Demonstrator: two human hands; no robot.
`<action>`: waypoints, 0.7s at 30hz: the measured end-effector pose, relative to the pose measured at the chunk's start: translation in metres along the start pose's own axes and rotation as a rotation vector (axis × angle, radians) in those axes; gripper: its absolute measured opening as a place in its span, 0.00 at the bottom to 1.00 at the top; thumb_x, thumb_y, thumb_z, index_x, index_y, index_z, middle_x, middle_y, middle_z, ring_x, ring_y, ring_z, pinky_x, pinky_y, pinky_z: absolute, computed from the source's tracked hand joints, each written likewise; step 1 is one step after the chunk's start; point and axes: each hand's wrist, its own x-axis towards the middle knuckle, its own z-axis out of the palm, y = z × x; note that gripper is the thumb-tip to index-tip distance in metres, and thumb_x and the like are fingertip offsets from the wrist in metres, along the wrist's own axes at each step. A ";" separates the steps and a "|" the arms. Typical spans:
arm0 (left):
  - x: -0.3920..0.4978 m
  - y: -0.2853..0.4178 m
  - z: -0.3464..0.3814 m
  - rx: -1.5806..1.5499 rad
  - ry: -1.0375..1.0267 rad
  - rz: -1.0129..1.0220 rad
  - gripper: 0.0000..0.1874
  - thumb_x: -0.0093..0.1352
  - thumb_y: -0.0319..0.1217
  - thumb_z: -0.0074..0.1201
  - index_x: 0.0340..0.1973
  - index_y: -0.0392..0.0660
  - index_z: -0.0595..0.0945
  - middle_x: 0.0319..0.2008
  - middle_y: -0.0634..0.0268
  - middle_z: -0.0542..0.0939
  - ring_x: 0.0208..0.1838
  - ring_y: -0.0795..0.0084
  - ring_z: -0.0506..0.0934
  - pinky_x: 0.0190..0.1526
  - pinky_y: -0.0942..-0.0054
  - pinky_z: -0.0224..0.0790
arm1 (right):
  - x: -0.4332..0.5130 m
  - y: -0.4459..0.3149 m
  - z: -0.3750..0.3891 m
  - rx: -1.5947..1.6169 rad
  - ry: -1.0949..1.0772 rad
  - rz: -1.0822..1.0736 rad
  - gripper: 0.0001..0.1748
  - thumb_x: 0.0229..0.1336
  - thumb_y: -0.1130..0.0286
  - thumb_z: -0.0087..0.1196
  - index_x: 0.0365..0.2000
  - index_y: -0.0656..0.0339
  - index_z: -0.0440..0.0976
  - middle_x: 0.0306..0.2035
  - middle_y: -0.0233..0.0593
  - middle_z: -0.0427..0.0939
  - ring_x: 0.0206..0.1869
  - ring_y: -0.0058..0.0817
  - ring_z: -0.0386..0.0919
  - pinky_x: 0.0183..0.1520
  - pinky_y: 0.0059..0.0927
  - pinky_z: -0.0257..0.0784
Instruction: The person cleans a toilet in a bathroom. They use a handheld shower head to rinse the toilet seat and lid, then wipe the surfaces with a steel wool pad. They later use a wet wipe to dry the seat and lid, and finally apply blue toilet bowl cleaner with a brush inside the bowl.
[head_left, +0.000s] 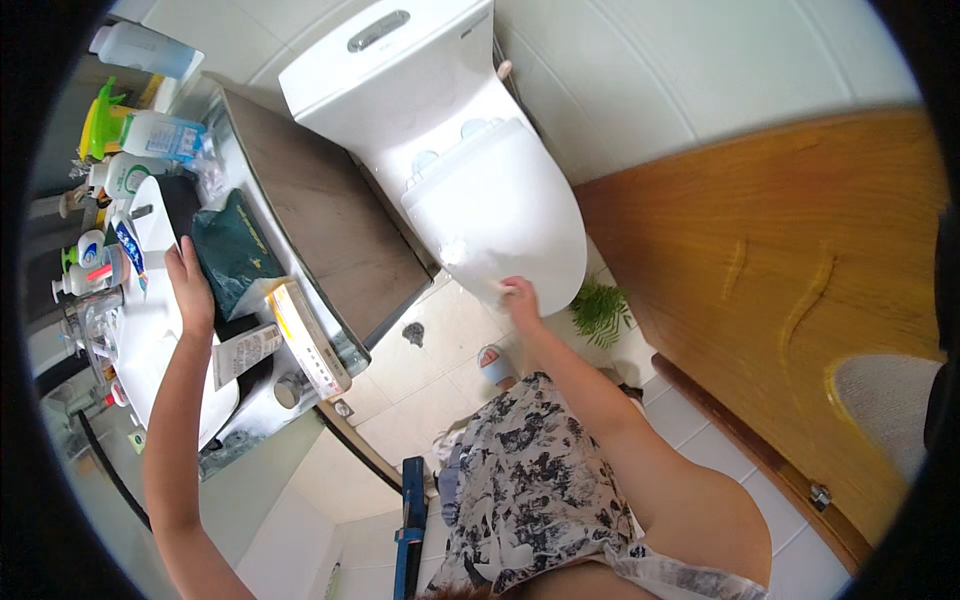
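My right hand (520, 300) is over the front end of the white toilet's closed lid (502, 210), its fingers curled around something pale and blurred. White foam or glare shows on the lid near that hand. My left hand (191, 289) rests with extended fingers at the rim of the white washbasin (161, 330), beside a dark green pouch (236, 251). Whether it grips anything is unclear. A toothpaste tube (130, 247) lies on the basin's far side. Near my left wrist are a white-and-yellow box (307, 341) and a printed packet (246, 355).
Several bottles, among them a green-and-yellow spray bottle (101, 124), crowd the counter along the left. A wooden door (750, 225) stands at the right. Green fern-like leaves (600, 307) are beside the toilet. A dark clump (413, 334) lies on the tiled floor (442, 375).
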 end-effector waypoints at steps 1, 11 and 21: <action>-0.002 -0.002 0.000 -0.057 -0.004 -0.048 0.22 0.72 0.43 0.38 0.44 0.33 0.68 0.37 0.56 0.71 0.41 0.68 0.67 0.49 0.74 0.58 | 0.014 -0.007 -0.020 0.112 0.031 0.235 0.15 0.46 0.84 0.44 0.37 0.60 0.70 0.36 0.39 0.68 0.33 0.28 0.71 0.34 0.26 0.73; -0.006 -0.002 0.000 -0.029 -0.017 -0.112 0.22 0.73 0.42 0.37 0.50 0.34 0.66 0.43 0.55 0.71 0.47 0.68 0.68 0.53 0.73 0.56 | 0.074 -0.067 -0.135 -0.073 0.163 0.544 0.14 0.52 0.59 0.53 0.27 0.59 0.68 0.28 0.36 0.72 0.30 0.32 0.71 0.33 0.36 0.68; -0.011 0.010 -0.001 -0.051 -0.067 -0.180 0.19 0.73 0.40 0.34 0.51 0.38 0.64 0.46 0.58 0.69 0.50 0.70 0.66 0.55 0.74 0.53 | 0.112 0.008 -0.156 -0.821 -0.026 0.394 0.26 0.55 0.68 0.50 0.53 0.63 0.59 0.50 0.52 0.70 0.51 0.48 0.69 0.51 0.43 0.66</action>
